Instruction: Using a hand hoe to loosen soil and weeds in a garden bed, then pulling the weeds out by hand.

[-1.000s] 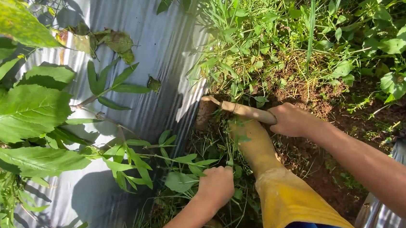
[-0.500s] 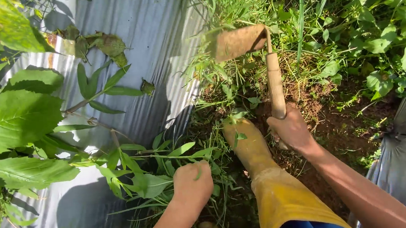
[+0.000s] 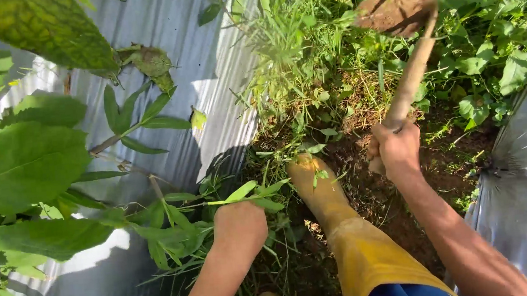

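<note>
Two bare hands are working: the right hand (image 3: pixel 395 149) is clenching a wooden-handled, soil-caked hoe (image 3: pixel 409 74), blade raised above it; the left hand (image 3: pixel 239 226) is fisting leafy green weeds (image 3: pixel 176 227) beside a muddy yellow rubber boot (image 3: pixel 337 211).

Harsh sunlight, glare on the silver plastic sheeting (image 3: pixel 193 53), deep shadows, near leaves blurred.

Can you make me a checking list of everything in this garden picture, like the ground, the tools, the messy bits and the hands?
Surface: bare brown soil between silver plastic sheets.
Job's things: hoe, muddy blade raised; weeds.
Clutter: torn dry leaf on the plastic.
Hands: right hand grips the hoe handle; left hand closed on the weeds.
Cables: nothing seen.
Surroundings: big green leaves, grass, yellow boot.
</note>
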